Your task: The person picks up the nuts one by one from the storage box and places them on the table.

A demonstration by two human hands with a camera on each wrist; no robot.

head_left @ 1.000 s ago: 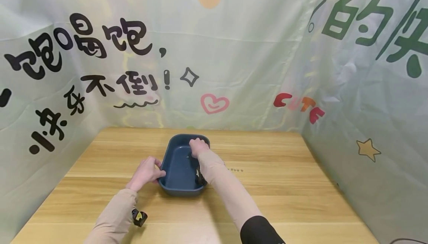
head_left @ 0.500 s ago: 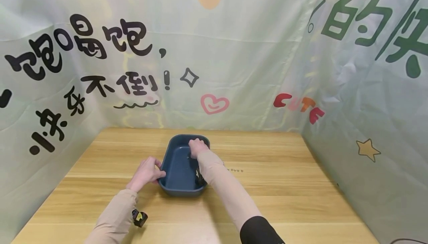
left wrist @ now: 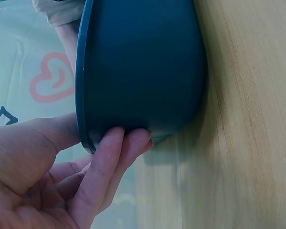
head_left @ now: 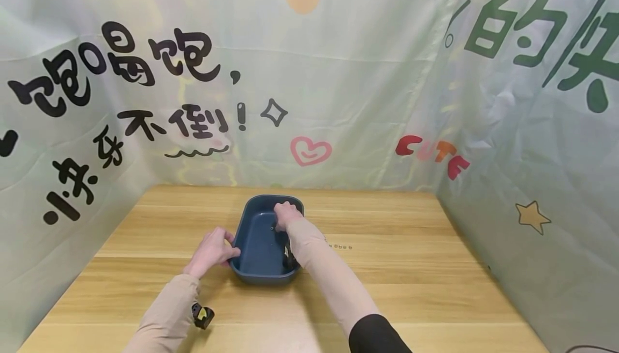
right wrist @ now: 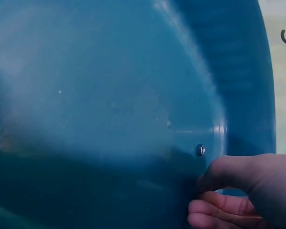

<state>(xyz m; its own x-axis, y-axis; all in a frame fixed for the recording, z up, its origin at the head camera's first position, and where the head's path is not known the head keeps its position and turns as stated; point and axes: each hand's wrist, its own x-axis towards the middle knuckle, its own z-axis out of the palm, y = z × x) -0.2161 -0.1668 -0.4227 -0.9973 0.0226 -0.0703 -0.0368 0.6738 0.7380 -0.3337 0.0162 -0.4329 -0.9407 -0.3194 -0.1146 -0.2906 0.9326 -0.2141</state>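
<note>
A deep dark-blue plastic tub [head_left: 263,279] with rounded corners stands on the wooden table. At its left side my left hand [head_left: 213,249] grips the rim, thumb over the edge and fingers against the outer wall, seen close up in the left wrist view. My right hand [head_left: 287,214] reaches down inside the tub near the far right corner. Its thumb and fingers are bent close together by the tub floor, and I cannot tell whether anything is between them. Right beside the thumb lies a small shiny metal piece like a nut [right wrist: 201,150].
The wooden table [head_left: 396,272] surrounds the tub. Printed cloth [head_left: 358,89] hangs behind and along both sides. A black wrist camera [head_left: 202,316] sits by the left forearm. A dark cable [head_left: 587,347] shows at the lower right corner.
</note>
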